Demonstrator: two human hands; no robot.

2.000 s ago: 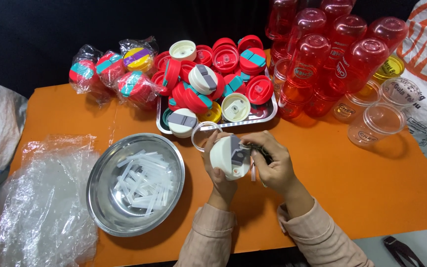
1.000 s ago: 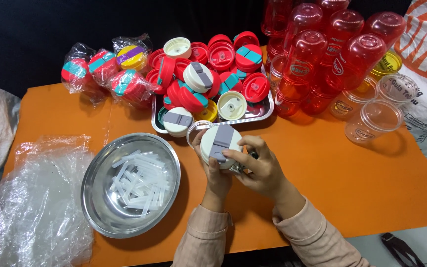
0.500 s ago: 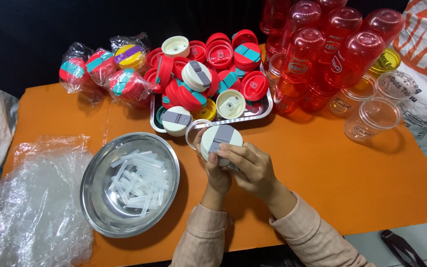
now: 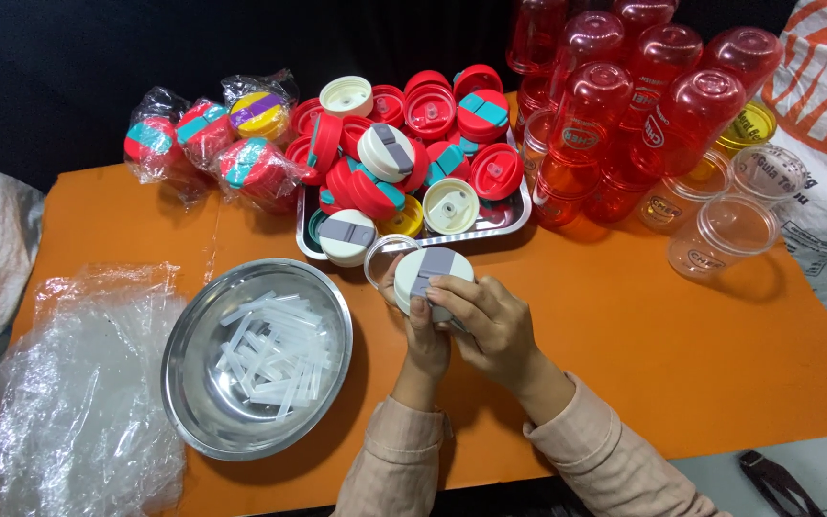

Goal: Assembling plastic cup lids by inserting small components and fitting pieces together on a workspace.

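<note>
Dozens of lids (image 4: 413, 158), red with teal tabs and a few cream or yellow, were heaped in a steel tray (image 4: 514, 222) at the back of the orange table (image 4: 624, 335). Left of the tray lay more lids wrapped in clear bags (image 4: 208, 144). To its right stood upturned red cups (image 4: 624, 105), with clear and yellowish cups (image 4: 720, 235) beside them. A round steel bowl (image 4: 189, 383) holding short clear tubes (image 4: 265, 354) sat near the left hand, and crumpled plastic film (image 4: 69, 402) lay at the table's left end. White sacks flanked the table on both sides, and the backdrop behind was dark.

Nothing stood between the hands and the tray; the cream lid (image 4: 433, 278) with a grey tab was held just in front of it, above the table, touching a clear cup rim (image 4: 375, 260) behind it.

Both forearms came up from the lower edge in beige sleeves. The left hand (image 4: 423, 335) gripped the lid from below, thumb laid on the grey tab. The right hand (image 4: 490, 321) curled its fingers around the lid's right edge, clasping it.
</note>
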